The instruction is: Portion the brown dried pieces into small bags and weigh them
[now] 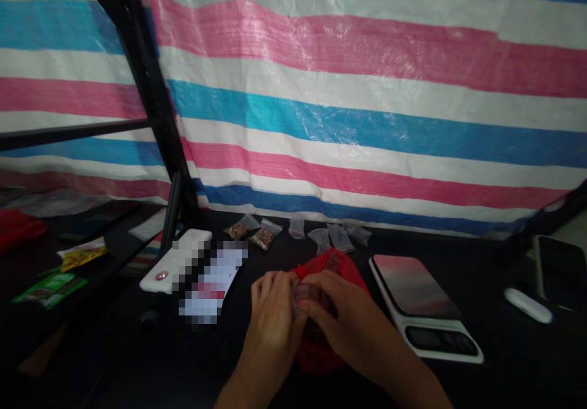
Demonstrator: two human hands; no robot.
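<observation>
A red plastic bag lies on the black table, partly hidden beneath my hands. My left hand is closed on a small clear bag above the red bag's left side. Fingers of my right hand pinch the same small bag from the right. What the small bag holds is too blurred to tell. Two filled zip bags lie behind my left hand, with brownish bits inside. Several clear bags that look flat lie behind the red bag. A white digital scale stands right of my right hand.
A white box-like device and a printed paper lie at the left. Farther left are a yellow packet and a green packet. A white oval object and a dark phone-like object are at the right. A striped sheet hangs behind.
</observation>
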